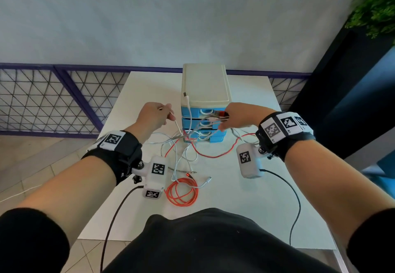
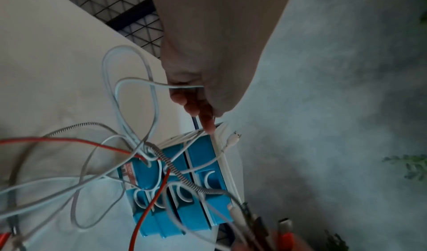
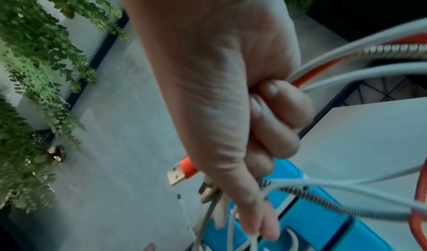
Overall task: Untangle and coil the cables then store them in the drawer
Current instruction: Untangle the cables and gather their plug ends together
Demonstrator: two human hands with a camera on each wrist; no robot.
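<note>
Aloft, left hand [image 1: 154,114] pinching white cable [image 2: 129,83], right hand [image 1: 236,116] clutching plugs [image 3: 182,171]

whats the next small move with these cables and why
Probably draw the left hand leftward, feeding its pinched white cable out of the knot. The right hand grips the plug ends, and the strands cross before the drawer unit.

We see our left hand [image 1: 154,114] pinching a thin white cable [image 1: 178,128] above the white tabletop [image 1: 245,198], while our right hand [image 1: 237,115] grips several plug ends before the small blue-drawered plastic cabinet [image 1: 205,101] near the far edge. A coiled orange cable [image 1: 182,191] lies toward the near edge.
</note>
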